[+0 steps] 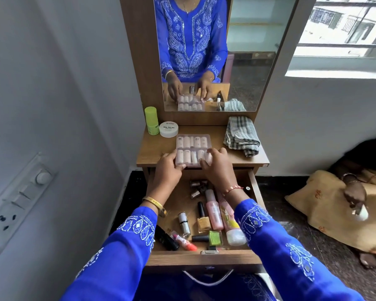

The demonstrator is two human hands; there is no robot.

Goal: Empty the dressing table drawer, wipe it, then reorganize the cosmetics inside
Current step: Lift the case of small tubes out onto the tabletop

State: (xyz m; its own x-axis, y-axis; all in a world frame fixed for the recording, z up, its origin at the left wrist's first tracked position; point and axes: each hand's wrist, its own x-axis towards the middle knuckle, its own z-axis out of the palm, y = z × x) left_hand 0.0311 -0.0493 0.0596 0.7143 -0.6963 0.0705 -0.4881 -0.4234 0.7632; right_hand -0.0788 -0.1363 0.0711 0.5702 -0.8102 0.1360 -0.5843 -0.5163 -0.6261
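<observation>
Both hands are at the near end of a clear plastic box of false nails (193, 150), which lies flat on the wooden top of the dressing table (217, 157), near its front edge. The left hand (168, 168) holds the box at its near left corner, the thumb on the near edge and the fingers curled at the left side. The right hand (215, 165) grips the near right corner, its fingers bent over the lid. The far half of the box is free of the hands.

Far left on the table stand a green bottle (151, 120) and a white nail polish jar (168, 129), touching each other. A checked cloth (241, 135) lies folded at the right.

Below the hands the open drawer (204, 258) holds nail polish bottles, a pink bottle (214, 210) and a lipstick (183, 240), lying in disorder.
</observation>
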